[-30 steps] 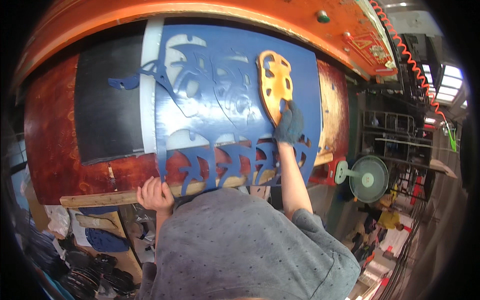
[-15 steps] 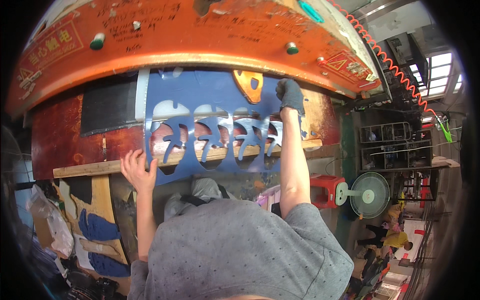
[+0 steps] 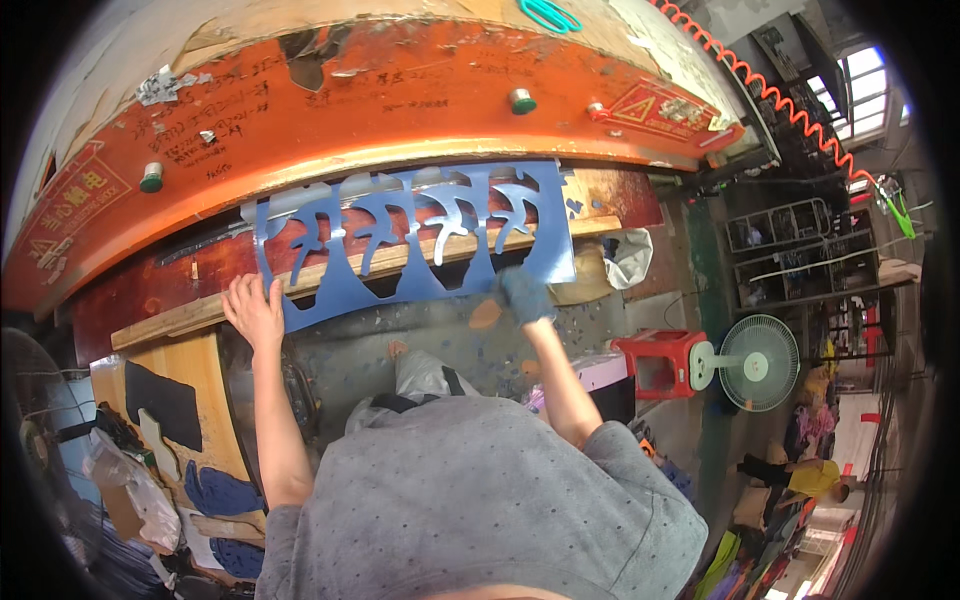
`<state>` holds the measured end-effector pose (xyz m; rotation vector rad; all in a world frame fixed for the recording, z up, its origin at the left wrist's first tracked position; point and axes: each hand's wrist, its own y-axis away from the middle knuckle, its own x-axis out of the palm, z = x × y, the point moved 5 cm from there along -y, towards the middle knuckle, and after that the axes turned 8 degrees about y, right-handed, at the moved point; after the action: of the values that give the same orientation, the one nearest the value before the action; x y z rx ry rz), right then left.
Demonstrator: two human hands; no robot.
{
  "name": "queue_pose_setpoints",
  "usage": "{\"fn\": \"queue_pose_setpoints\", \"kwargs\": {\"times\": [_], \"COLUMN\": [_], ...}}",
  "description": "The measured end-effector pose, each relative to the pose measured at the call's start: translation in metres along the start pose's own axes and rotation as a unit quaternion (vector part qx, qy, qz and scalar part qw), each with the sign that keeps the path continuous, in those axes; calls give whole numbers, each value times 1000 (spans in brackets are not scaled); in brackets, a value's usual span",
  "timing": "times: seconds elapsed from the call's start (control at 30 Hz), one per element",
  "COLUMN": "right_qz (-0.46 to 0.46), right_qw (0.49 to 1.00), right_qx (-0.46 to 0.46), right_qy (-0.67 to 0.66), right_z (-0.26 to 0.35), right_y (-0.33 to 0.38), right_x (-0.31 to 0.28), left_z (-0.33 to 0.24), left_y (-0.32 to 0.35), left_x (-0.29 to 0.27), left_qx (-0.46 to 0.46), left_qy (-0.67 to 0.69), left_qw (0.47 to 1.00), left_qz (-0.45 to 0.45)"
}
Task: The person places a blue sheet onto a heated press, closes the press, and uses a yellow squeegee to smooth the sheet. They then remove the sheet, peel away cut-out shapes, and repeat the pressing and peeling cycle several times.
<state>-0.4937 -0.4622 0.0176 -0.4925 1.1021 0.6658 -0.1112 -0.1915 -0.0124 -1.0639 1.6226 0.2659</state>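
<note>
A blue sheet (image 3: 330, 295) with a row of several curved cut-out openings lies over the front of the work table, its near part reaching past the wooden edge. My bare left hand (image 3: 254, 310) is at its left end, open, fingers stretched out and the thumb by the sheet's edge. My right hand (image 3: 524, 297), in a dark glove, is at the sheet's near right edge. Motion blurs its fingers, so I cannot tell whether they grip the sheet. The sheet's far edge runs close under the orange machine beam (image 3: 400, 110).
A wooden strip (image 3: 170, 327) edges the reddish table. To the left, a side table (image 3: 215, 385) carries dark and blue cut pieces (image 3: 222, 490). On the right are a red stool (image 3: 655, 365) and a fan (image 3: 758, 362). Teal-handled scissors (image 3: 550, 15) lie atop the machine.
The blue sheet has come nearer to me, and my right hand has moved from its far right down to its near edge. The orange cutting die has dropped out of sight. The view has shifted.
</note>
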Motion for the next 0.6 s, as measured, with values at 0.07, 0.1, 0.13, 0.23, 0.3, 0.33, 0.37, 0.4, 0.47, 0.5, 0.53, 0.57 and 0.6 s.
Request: {"fn": "queue_pose_setpoints", "kwargs": {"times": [0.07, 0.1, 0.13, 0.23, 0.3, 0.33, 0.37, 0.4, 0.47, 0.5, 0.53, 0.57, 0.6], "right_qz": [63, 97, 82, 57, 80, 108, 122, 142, 181, 186, 166, 126, 101], "right_qw": [989, 980, 985, 992, 994, 991, 987, 981, 977, 977, 982, 986, 984], "right_qx": [34, 73, 96, 112, 43, 75, 108, 129, 105, 85, 93, 96, 110], "right_qy": [128, 158, 120, 17, 60, 27, -5, -36, 31, 59, 6, -52, -94], "right_z": [-16, -22, -23, -16, -1, 0, 0, 1, 6, 8, 9, 11, 11], "right_y": [43, 62, 79, 118, 128, 132, 133, 133, 128, 123, 119, 115, 110], "right_x": [48, 65, 75, 87, 94, 100, 104, 110, 118, 120, 117, 112, 106], "left_z": [0, 0, 1, 6, 6, 7, 5, 5, 4, 5, 5, 5, 5], "left_y": [2, 2, 2, -1, -3, -4, -3, -4, -4, -4, -4, -4, -3], "left_x": [0, -1, -1, 2, 3, 4, 2, 1, 0, 0, 0, -2, -3], "left_qx": [26, 34, 42, 35, 43, 33, 43, 42, 41, 29, 27, 26, 20], "left_qy": [8, 5, 4, -5, -4, -16, -5, -6, -11, -3, 1, -4, -2], "left_qw": [999, 999, 998, 999, 999, 999, 999, 999, 999, 999, 999, 999, 999], "left_qz": [-29, -41, -40, -10, -3, 10, -1, -3, 7, 25, 35, 36, 39]}}
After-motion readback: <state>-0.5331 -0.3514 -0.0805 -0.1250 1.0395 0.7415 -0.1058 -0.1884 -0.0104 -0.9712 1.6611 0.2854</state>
